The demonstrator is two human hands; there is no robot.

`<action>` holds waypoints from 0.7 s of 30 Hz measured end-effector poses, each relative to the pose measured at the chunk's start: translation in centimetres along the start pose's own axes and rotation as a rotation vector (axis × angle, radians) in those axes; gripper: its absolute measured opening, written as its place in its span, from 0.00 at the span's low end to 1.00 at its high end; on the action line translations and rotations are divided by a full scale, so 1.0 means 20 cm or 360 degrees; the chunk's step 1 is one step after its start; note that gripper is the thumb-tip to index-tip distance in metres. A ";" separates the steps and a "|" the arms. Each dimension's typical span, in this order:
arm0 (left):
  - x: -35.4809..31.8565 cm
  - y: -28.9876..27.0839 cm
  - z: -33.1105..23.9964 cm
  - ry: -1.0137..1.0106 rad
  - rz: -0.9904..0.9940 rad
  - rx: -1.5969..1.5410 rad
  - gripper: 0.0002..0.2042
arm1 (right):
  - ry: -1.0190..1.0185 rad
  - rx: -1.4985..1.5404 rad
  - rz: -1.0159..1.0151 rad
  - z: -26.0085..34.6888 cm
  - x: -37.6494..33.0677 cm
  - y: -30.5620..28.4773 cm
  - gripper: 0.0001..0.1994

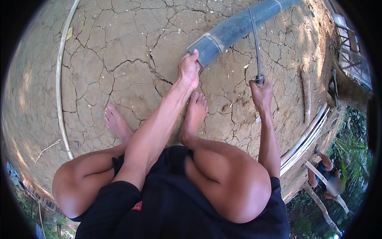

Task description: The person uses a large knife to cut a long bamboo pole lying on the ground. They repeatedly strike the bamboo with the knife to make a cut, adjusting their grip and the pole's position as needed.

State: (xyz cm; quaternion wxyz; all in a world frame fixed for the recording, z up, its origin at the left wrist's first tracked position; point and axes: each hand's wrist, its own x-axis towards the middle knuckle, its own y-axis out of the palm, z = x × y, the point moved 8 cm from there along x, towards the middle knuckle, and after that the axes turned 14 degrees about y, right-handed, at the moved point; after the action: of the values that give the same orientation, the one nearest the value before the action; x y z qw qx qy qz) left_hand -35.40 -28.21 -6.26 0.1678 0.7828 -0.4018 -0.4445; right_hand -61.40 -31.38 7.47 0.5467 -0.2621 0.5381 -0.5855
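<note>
A thick dark bluish-green bamboo pole (234, 31) lies on the ground ahead of me, running from the middle toward the far right. My left hand (188, 71) is closed on its near cut end, with the thumb on top and the other fingers mostly hidden. My right hand (262, 93) is wrapped round the handle of a long machete (256, 49), which points away from me. The blade shows as a narrow strip. Its far part overlaps the bamboo beyond the pale node ring; whether it touches the bamboo I cannot tell.
My bare feet (195, 115) stand on cracked dry earth (131, 47). A long pale strip (59, 75) curves along the left. Several pale split lengths (304, 139) lie at the right, near a brown stick (306, 95). Another person (324, 175) is at the far right.
</note>
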 end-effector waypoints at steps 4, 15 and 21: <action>-0.06 -0.01 0.01 0.0027 0.0015 0.0084 0.18 | -0.0027 -0.0209 0.0165 0.10 -0.14 0.21 0.13; -0.05 0.02 -0.09 -0.0080 0.0031 -0.0212 0.51 | -0.0350 -0.0382 0.0218 0.23 -0.21 0.33 0.11; -0.04 0.06 -0.14 -0.0168 0.0154 -0.0344 0.57 | -0.0240 -0.0278 0.0302 0.21 -0.14 0.32 0.09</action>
State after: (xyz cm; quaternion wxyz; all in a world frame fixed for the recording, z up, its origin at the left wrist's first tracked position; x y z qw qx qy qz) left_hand -33.88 -28.61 -3.45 0.2512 0.7154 -0.3970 -0.5172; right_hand -54.50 -29.18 3.50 0.6136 -0.2999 0.5667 -0.4609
